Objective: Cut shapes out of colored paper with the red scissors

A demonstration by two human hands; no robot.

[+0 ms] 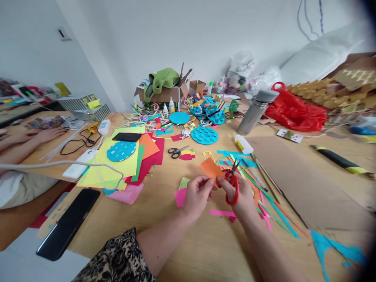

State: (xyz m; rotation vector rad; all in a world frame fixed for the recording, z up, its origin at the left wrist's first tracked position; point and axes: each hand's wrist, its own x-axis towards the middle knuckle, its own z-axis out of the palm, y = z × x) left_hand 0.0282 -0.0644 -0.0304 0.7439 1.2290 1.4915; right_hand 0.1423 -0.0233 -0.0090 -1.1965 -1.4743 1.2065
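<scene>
An orange piece of paper (210,168) is held up over the table between my two hands. My left hand (197,196) pinches its lower edge with thumb and fingertips. Red-handled scissors (234,188) sit in my right hand (243,197), the handle around my thumb and the blades pointing up and away. The right hand's fingertips also touch the paper's right side. Pink paper (180,197) and a small light-green piece (184,182) lie beside my left hand. Under and right of my right hand are several coloured paper strips (276,207).
Black-handled scissors (175,152) lie ahead, near blue discs (205,135). Stacked coloured sheets (100,172) and a phone (69,225) are at left. A glue bottle (243,144), metal flask (255,113) and cardboard sheet (308,184) stand or lie right. Another person's hands (48,135) rest far left.
</scene>
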